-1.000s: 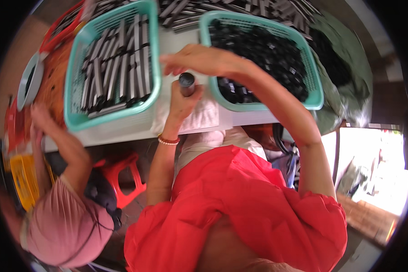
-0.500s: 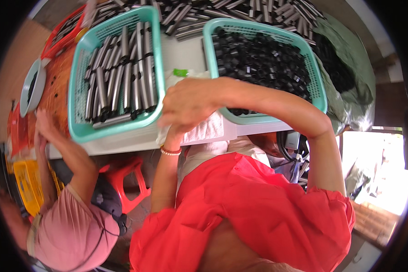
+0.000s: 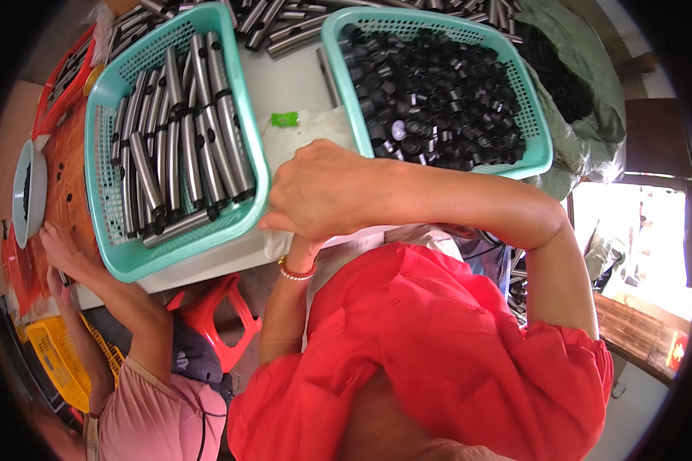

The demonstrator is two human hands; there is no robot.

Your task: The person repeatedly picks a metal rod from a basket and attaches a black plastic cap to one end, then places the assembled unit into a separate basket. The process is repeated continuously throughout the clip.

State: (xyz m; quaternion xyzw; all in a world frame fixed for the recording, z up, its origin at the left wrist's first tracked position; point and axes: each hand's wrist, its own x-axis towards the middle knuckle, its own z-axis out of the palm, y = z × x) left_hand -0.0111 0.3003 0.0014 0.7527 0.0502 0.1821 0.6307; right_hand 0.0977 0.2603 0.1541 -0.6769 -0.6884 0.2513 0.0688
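My right hand (image 3: 319, 188) lies across the top of my left hand (image 3: 304, 250) at the table's near edge, between two turquoise baskets. The right fingers curl down and inward, and what they may hold is hidden. Of the left hand, only the part just above a red-and-white beaded bracelet (image 3: 296, 273) shows; its fingers are covered. Beside the hands, the left basket (image 3: 254, 207) holds metal tubes (image 3: 188, 157) with black ends and dark holes. The right basket (image 3: 542, 146) is heaped with small black plastic caps (image 3: 446, 100). Beneath my hands is a pale cloth (image 3: 296, 138).
More metal tubes (image 3: 288, 34) are piled along the back. A green scrap (image 3: 284, 119) lies on the cloth. At left, a co-worker's hands (image 3: 61, 250) work near a pale bowl (image 3: 23, 196). A red stool (image 3: 219, 323) stands below the table; a green sack (image 3: 577, 46) is at right.
The view has shifted, so both baskets sit higher and farther left in the picture. My right hand stays over my left, with its fingers less visible now.
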